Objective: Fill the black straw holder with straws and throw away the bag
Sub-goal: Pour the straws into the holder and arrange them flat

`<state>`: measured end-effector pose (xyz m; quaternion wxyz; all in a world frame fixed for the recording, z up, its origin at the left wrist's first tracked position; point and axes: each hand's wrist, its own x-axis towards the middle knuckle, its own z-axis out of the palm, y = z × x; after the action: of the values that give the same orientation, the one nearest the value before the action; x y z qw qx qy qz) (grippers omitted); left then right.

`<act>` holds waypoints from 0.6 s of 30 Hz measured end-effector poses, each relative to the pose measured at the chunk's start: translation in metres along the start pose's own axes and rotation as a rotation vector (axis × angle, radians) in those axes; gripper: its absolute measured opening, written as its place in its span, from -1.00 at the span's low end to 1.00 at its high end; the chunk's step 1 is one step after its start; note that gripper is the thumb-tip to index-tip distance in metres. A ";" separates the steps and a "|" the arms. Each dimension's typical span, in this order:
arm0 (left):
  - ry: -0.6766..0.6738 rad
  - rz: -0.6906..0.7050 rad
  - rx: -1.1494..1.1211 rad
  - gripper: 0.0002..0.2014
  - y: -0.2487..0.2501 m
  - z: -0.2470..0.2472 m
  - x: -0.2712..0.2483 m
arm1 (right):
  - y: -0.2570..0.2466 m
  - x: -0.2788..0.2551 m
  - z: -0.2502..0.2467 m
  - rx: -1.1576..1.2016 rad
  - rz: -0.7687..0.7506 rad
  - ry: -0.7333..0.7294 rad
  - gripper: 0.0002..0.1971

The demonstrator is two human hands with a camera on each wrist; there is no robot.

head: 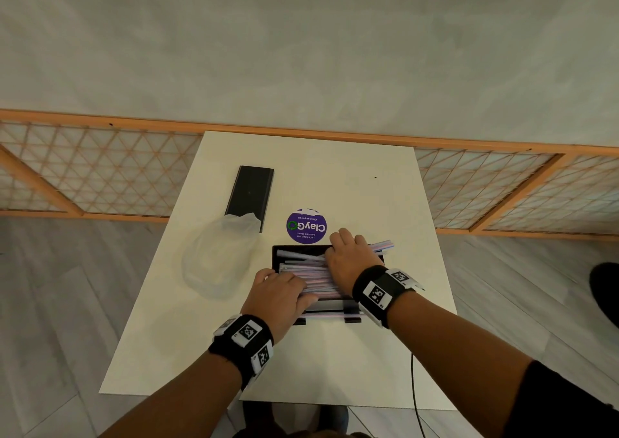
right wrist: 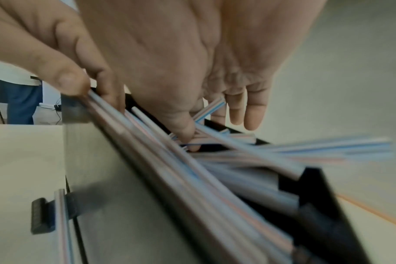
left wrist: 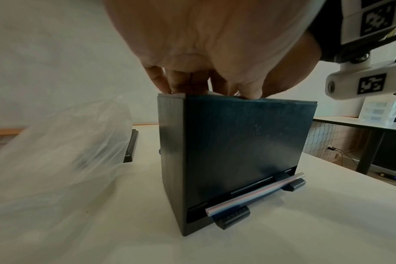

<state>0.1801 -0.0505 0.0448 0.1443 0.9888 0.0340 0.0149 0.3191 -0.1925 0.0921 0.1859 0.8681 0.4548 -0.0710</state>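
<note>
The black straw holder (head: 278, 253) stands open-topped in the middle of the white table (head: 335, 364), packed with striped straws (head: 311, 272). My left hand (head: 294, 292) rests fingers-down on the straws at the holder's near left; its fingertips (left wrist: 181, 85) touch the top rim of the holder (left wrist: 226, 151). My right hand (head: 338, 246) presses spread fingers on the straws (right wrist: 215, 178) at the right end; the thumb (right wrist: 66, 80) lies on those by the near wall. A few straws (head: 382, 246) stick out past the right end. One straw (left wrist: 255, 192) lies in the front dispensing slot. The clear bag (head: 217, 256) lies limp to the left.
The holder's black lid (head: 249, 196) lies at the back left, partly under the bag. A round purple sticker (head: 306, 226) is just behind the holder. A black cable (head: 415, 390) hangs off the table's near edge. A lattice screen (head: 100, 169) runs behind the table.
</note>
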 end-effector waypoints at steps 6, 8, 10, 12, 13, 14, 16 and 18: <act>-0.005 -0.003 -0.025 -0.50 0.001 -0.006 0.000 | 0.028 -0.018 -0.023 0.032 0.038 0.055 -0.68; 0.020 -0.006 -0.045 -0.56 0.001 -0.004 0.001 | 0.038 -0.027 -0.028 0.068 0.067 0.086 -0.69; 0.032 -0.017 -0.079 -0.61 0.000 -0.003 0.002 | 0.044 -0.035 -0.029 0.108 0.097 0.106 -0.71; 0.086 -0.021 -0.126 -0.64 0.000 -0.006 0.003 | 0.046 -0.042 -0.026 0.134 0.109 0.109 -0.72; 0.111 -0.026 -0.142 -0.63 0.001 -0.008 0.002 | 0.045 -0.045 -0.023 0.147 0.104 0.101 -0.72; 0.127 -0.036 -0.154 -0.61 0.002 -0.010 0.002 | 0.042 -0.046 -0.018 0.163 0.089 0.093 -0.72; 0.146 -0.071 -0.182 -0.55 0.004 -0.014 0.000 | 0.035 -0.047 -0.007 0.190 0.042 0.085 -0.72; 0.157 -0.105 -0.221 -0.51 0.004 -0.016 -0.001 | 0.029 -0.044 0.006 0.197 0.018 0.065 -0.71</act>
<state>0.1788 -0.0499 0.0612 0.2498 0.9596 0.0952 0.0881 0.3172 -0.2435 0.1068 0.0856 0.8880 0.4437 -0.0854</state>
